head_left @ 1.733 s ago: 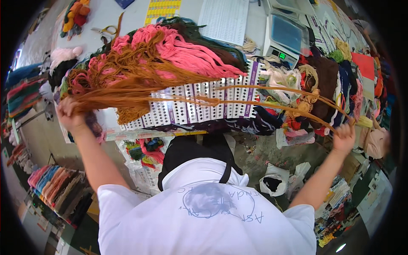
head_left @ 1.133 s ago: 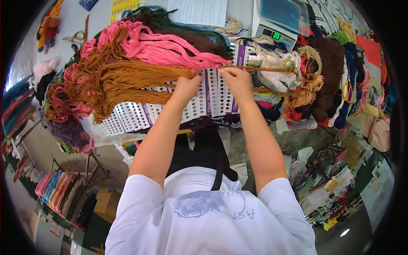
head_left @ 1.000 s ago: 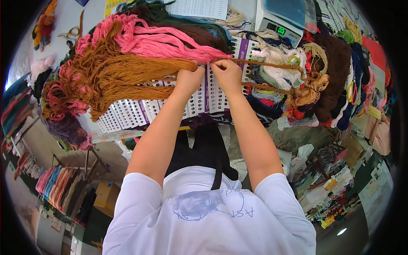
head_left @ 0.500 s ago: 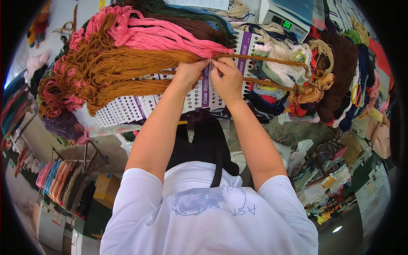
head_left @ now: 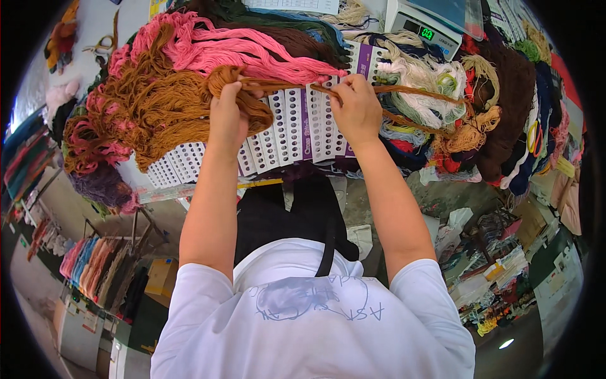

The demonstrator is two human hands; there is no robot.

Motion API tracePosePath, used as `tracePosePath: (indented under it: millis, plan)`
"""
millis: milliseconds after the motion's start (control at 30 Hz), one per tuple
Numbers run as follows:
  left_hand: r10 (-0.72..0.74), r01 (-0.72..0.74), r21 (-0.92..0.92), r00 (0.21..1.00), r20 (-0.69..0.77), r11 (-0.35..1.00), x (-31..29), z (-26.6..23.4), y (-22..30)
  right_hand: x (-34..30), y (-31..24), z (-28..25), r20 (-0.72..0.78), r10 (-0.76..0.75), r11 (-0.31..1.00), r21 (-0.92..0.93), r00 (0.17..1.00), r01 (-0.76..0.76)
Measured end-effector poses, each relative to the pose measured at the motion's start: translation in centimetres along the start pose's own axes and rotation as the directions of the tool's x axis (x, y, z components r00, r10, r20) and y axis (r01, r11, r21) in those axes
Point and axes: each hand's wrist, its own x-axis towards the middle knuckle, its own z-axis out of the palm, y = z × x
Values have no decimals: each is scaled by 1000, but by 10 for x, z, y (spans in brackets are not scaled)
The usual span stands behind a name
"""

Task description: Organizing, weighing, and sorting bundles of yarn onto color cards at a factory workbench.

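Observation:
My left hand (head_left: 229,114) is closed on a folded-over bunch of brown embroidery thread (head_left: 167,104), which spreads out to the left in a loose heap. A thin brown strand runs from that bunch to my right hand (head_left: 355,108), whose fingers pinch it, and on past it to the right. Under both hands lie white thread cards (head_left: 287,129) with rows of punched holes and purple stripes. Pink thread (head_left: 233,47) lies just beyond the brown bunch, its narrow end close to my right fingertips.
A digital scale (head_left: 424,31) with a lit green display stands at the far right. White thread (head_left: 423,82) and mixed coloured bundles are piled right of the cards. Dark brown thread (head_left: 508,107) hangs farther right. Skeins hang on a rack (head_left: 104,262) at lower left.
My hands have moved apart, the left one leftward. The brown thread's right end is now folded back over the heap in my left hand, uncovering more of the cards.

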Motion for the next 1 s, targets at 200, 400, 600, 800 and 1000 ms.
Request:
tracePosePath:
  millis: [200, 400, 600, 800, 1000]
  plan:
    - [-16, 126, -203, 881, 472, 971, -16, 26, -14, 1, -10, -12, -109, -133, 989, 45, 985, 138]
    - [-94, -16, 218, 870, 484, 976, -8, 56, -42, -1, -24, -17, -68, 21, 838, 545, 997, 19]
    - [44, -232, 313, 861, 507, 921, -7, 57, -54, 7, -3, 1, 64, 3, 858, 512, 998, -35]
    - [31, -203, 252, 831, 555, 946, -19, 47, -37, 14, -5, 15, 79, -6, 899, 438, 997, -29]
    - [177, -172, -74, 982, 65, 982, -28, -43, 33, 9, 20, 13, 205, 228, 795, 526, 952, -304]
